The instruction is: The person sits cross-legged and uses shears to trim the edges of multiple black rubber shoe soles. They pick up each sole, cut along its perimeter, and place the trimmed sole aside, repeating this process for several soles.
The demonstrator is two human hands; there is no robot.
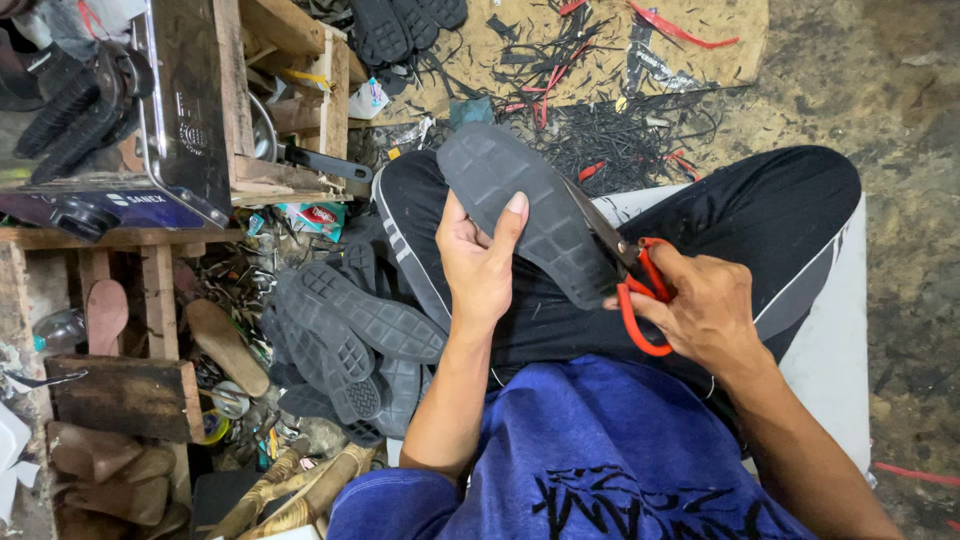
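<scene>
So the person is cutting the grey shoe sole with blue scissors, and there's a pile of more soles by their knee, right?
Nearly. The scissors have red handles, not blue; the head view shows them in the right hand. The rest holds: the left hand holds the grey shoe sole over the lap, the blades run along its edge, and a pile of soles lies beside the knee.

Seated person's lap, seen from above: the left hand (478,262) holds a rubber shoe sole (525,210) over the thighs; the right hand (705,305), to its right, holds scissors (630,275) against the sole's right edge. A pile of soles (350,345) lies left of the left forearm, with a wooden workbench (285,100) beyond it. Offcuts (610,130), apparently rubber trimmings, lie on the floor ahead of the knees.
</scene>
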